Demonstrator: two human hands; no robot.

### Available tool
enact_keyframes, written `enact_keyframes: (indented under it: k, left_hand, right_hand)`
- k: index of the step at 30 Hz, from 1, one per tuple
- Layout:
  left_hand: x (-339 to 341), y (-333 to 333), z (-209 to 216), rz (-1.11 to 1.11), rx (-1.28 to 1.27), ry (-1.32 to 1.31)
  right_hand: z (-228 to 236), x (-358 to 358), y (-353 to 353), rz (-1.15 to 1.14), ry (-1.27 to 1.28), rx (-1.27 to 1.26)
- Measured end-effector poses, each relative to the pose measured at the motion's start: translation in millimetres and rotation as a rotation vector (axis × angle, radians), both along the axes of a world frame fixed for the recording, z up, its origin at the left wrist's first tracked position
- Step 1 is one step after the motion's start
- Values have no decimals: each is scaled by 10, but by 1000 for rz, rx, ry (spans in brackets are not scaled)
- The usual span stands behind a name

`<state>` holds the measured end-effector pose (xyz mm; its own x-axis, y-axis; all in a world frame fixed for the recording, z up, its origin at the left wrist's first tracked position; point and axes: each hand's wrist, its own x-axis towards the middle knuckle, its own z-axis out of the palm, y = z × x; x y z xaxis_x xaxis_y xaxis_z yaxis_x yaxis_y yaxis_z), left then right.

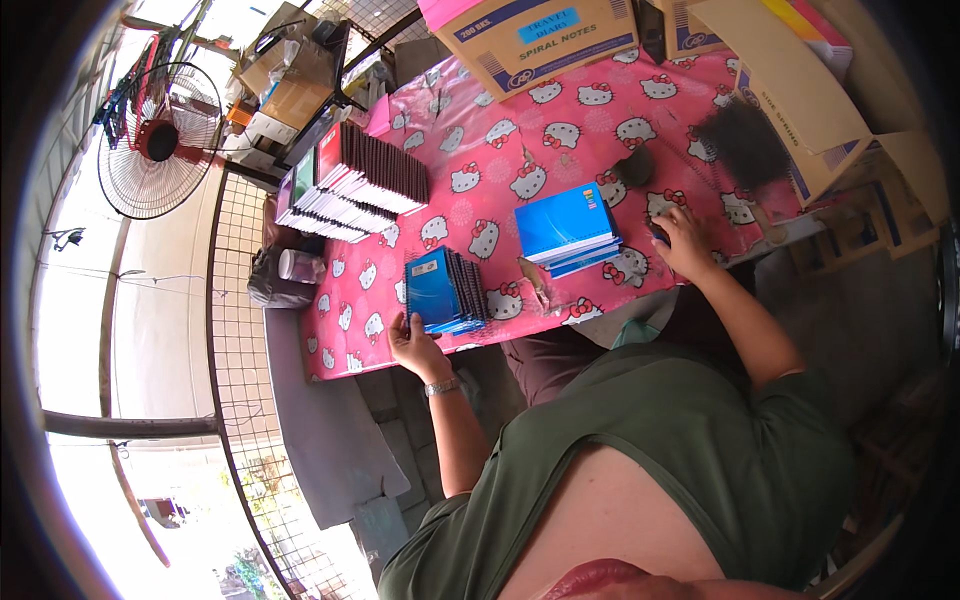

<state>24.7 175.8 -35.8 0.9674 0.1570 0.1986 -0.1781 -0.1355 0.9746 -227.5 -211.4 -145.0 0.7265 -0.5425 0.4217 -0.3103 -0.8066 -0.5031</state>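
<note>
My left hand is at the near left corner of a short stack of blue spiral notebooks, thumb against its edge and fingers apart. The stack's dark bindings show along its right side. To its right lies a second pile of blue spiral notebooks, with no hand on it. My right hand rests on the table right of that pile, its fingers curled over a small dark thing that they mostly hide.
Taller notebook stacks stand at the back left of the pink patterned tablecloth. Black coils lie in a heap at right, beside an open carton. Another carton stands at the back. A fan is off to the left.
</note>
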Motion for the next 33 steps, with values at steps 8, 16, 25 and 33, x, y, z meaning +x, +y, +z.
enact_keyframes:
  k: [8, 16, 25, 33]
  left_hand:
    - [-57, -429, 82, -32, 859, -507]
    - [-730, -1975, 478, -1048, 965, -933]
    - [-432, -2099, 689, -1324, 890, -825]
    - [-514, -2089, 652, -1289, 1015, -974]
  right_hand:
    - [22, 234, -1154, -371, 235, -117]
    - [450, 270, -1294, -353, 177, 24]
    - [1295, 308, -395, 376, -209, 331]
    - [1312, 350, -244, 379, -268, 278]
